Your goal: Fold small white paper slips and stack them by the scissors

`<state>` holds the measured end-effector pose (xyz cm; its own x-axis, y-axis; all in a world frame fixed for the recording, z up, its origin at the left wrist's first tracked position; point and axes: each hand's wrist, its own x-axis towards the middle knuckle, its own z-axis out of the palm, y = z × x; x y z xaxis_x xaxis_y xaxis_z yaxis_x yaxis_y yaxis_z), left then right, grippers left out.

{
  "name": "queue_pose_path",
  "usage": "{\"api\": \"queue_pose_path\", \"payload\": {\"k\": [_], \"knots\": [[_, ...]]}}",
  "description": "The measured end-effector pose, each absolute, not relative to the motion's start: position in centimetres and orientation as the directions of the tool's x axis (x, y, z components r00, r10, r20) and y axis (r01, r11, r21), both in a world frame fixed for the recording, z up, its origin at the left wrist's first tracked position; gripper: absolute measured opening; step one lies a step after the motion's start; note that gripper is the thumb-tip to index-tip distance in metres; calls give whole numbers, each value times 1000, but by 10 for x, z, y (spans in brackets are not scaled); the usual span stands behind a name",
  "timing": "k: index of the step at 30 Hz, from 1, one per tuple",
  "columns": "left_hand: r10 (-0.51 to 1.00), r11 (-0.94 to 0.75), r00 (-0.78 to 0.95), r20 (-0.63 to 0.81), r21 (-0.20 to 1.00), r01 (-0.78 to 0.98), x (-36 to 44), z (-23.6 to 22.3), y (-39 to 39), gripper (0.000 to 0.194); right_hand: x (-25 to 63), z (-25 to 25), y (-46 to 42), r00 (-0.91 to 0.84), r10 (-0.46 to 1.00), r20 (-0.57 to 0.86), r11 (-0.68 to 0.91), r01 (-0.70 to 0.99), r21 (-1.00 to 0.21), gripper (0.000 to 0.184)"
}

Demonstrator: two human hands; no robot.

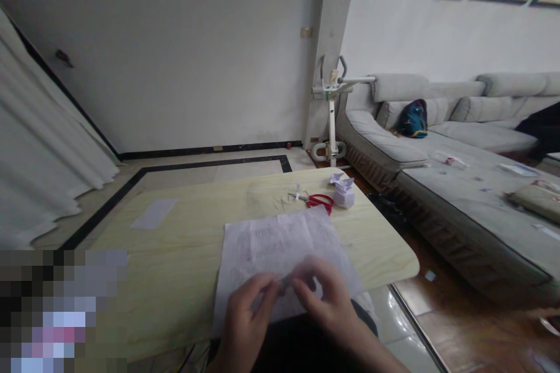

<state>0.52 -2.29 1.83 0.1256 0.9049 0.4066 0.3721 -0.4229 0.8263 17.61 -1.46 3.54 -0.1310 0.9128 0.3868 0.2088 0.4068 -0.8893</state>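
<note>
My left hand (pixel 250 310) and my right hand (pixel 322 294) meet over the near part of a large creased paper sheet (pixel 273 242) with faint print. Thumb and fingers of each are pinched together around something small and dark between them, too blurred to name. The sheet lies on the pale wooden table (pixel 175 280) and reaches its near edge. Just beyond the sheet lie red-handled scissors (pixel 322 203), their blades pointing left among thin pale strips (pixel 283 201). Right of them stands a small pile of folded white paper (pixel 344 194).
A white paper slip (pixel 154 214) lies at the table's far left. Past the right edge is a long grey sofa (pixel 464 180) with a blue backpack (pixel 413 119). White exercise equipment (pixel 332 116) stands behind the table. A pixelated area hides the lower left corner.
</note>
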Motion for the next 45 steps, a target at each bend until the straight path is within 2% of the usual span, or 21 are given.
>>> {"api": "queue_pose_path", "payload": {"k": [1, 4, 9, 15, 20, 27, 33, 41, 45], "knots": [[910, -413, 123, 396, 841, 351, 5, 21, -24, 20, 177, 36, -14, -103, 903, 418, 431, 219, -875, 2], [897, -441, 115, 428, 838, 320, 7, 26, -25, 21, 177, 36, -13, -148, 876, 459, 482, 220, -848, 12], [860, -500, 104, 499, 786, 363, 6, 23, -27, 15, 173, 35, -14, -152, 856, 494, 515, 174, -839, 12], [838, -539, 150, 525, 749, 385, -1, 23, -23, 13, 172, 35, -13, -126, 887, 445, 462, 212, -861, 12], [785, -617, 226, 578, 695, 368, 1, 25, -22, 16, 173, 39, -15, -180, 896, 407, 439, 207, -874, 10], [853, -520, 159, 498, 781, 346, 6, 29, -27, 16, 175, 36, -17, -215, 879, 425, 466, 199, -862, 11], [858, -496, 59, 510, 794, 353, 8, 29, -27, 15, 173, 40, -14, -145, 928, 342, 366, 199, -909, 12], [840, -535, 115, 530, 778, 329, 6, 32, -26, 12, 174, 46, -19, -172, 927, 332, 362, 188, -913, 12], [880, -462, 51, 471, 830, 312, 4, 32, -27, 13, 172, 44, -16, -133, 954, 270, 291, 175, -941, 10]]}}
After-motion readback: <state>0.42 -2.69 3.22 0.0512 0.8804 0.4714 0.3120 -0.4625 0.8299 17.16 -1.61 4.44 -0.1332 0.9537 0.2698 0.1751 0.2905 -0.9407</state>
